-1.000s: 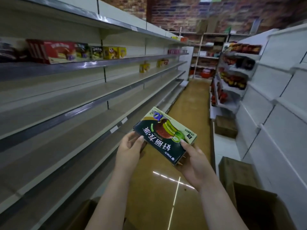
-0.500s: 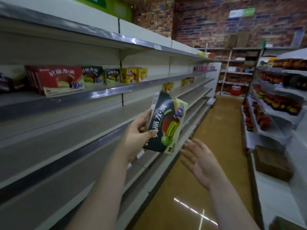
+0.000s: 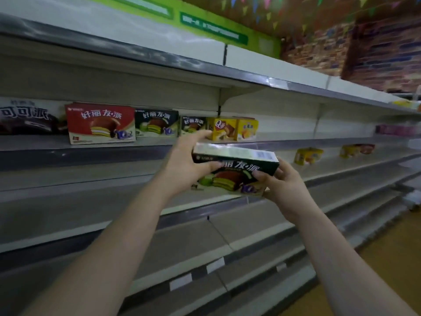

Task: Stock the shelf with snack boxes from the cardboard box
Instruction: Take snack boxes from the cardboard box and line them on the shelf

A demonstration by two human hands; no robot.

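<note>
A dark green snack box (image 3: 237, 172) is held in front of the shelving by both hands, level with the gap just below the stocked shelf (image 3: 145, 148). The left hand (image 3: 184, 165) is wrapped around the box's left end, fingers behind it and thumb laid across the printed front. The right hand (image 3: 281, 181) is curled around the lower right corner, with the thumb pressed on the front face. The box is tilted so that its pale top panel, marked with a barcode, is turned upward; white characters and a picture of a chocolate-coated pie with green layers are shown on the front, along with a purple mark near the lower edge.

On the shelf behind, a row of boxes is set upright: a red box (image 3: 100, 123), two dark green boxes (image 3: 156, 123) apparently of the same design as the held one, and a yellow box (image 3: 224, 128). A dark box (image 3: 27, 116) at the far left is too blurred for its print to be made out fully.
</note>
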